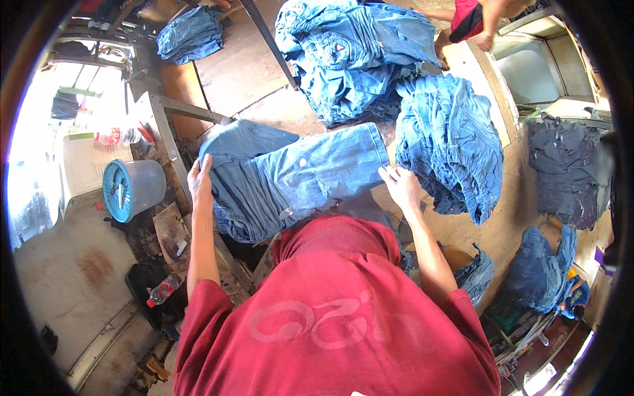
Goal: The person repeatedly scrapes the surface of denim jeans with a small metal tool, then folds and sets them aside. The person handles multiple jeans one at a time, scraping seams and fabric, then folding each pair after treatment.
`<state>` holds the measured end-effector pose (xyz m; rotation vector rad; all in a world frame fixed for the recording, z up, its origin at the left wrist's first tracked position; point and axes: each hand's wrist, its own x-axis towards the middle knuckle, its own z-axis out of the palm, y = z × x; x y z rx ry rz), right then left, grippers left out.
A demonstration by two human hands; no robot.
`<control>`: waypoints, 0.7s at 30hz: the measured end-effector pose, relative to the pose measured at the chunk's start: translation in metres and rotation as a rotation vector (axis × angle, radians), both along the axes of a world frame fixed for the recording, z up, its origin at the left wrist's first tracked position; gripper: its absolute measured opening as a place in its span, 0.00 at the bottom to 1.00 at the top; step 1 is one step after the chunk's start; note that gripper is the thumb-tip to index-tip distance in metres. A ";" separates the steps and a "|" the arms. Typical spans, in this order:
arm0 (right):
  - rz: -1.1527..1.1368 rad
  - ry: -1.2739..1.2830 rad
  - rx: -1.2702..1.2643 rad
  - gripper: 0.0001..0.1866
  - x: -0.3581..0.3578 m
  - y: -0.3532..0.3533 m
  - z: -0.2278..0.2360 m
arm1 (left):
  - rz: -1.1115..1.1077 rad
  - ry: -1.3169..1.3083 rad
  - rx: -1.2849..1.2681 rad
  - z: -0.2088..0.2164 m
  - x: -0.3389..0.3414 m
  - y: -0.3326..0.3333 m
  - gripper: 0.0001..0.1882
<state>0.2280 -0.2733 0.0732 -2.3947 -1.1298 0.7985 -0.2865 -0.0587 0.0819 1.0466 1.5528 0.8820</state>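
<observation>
A pair of blue jeans [317, 168] lies stretched across in front of me, one leg out to the right and the other folded over at the far left. My left hand [201, 183] is closed on the left edge of the jeans, its thumb up and the other fingers mostly hidden. At the right end, my right hand [401, 187] pinches the corner of the leg's hem. Just beyond that hand sits a pile of gathered blue denim [452, 142]. Farther off, a larger heap of blue denim [343, 59] lies on the brown surface.
A lidded blue-rimmed bucket [148, 188] stands at the left, with a plastic bottle [165, 289] lower down. A folded denim stack [190, 34] lies far left. Dark garments [568, 168] hang at the right. Another person's hand [485, 41] shows at the top right. A metal bar [267, 43] crosses the far side.
</observation>
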 end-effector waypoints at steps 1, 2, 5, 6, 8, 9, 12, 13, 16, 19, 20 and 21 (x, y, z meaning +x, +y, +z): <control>0.041 -0.005 -0.040 0.24 0.002 -0.002 -0.001 | 0.037 -0.191 0.081 0.011 0.008 -0.010 0.29; 0.079 0.080 -0.032 0.24 0.005 -0.003 0.000 | 0.192 -0.134 -0.031 0.027 0.014 -0.023 0.28; 0.222 0.021 0.090 0.19 0.023 0.000 0.011 | 0.328 -0.130 -0.307 0.075 0.017 -0.083 0.26; 0.143 0.081 0.307 0.15 0.038 0.004 0.019 | 0.248 -0.105 -0.465 0.083 0.015 -0.098 0.26; -0.057 0.149 0.365 0.12 0.069 0.027 0.034 | 0.147 -0.213 -0.611 0.076 0.018 -0.122 0.24; 0.042 0.180 0.520 0.16 0.063 0.037 0.034 | 0.116 -0.352 -0.554 0.067 0.020 -0.129 0.23; -0.031 0.135 0.386 0.22 0.080 0.067 0.039 | 0.112 -0.559 -0.456 0.042 0.034 -0.150 0.16; -0.035 0.087 0.387 0.24 0.077 0.073 0.036 | 0.139 -0.506 -0.520 0.040 0.039 -0.160 0.17; 0.039 0.308 0.302 0.24 0.057 0.080 0.013 | 0.082 -0.445 -0.861 0.068 0.047 -0.224 0.22; 0.165 0.176 0.443 0.22 0.085 0.071 0.007 | 0.003 -0.774 -0.952 0.080 0.060 -0.239 0.27; 0.012 0.094 0.665 0.22 0.106 0.071 0.011 | 0.067 -0.703 -0.735 0.078 0.069 -0.232 0.27; -0.404 0.216 0.488 0.25 0.129 0.075 0.017 | 0.113 -0.673 -0.490 0.069 0.079 -0.212 0.27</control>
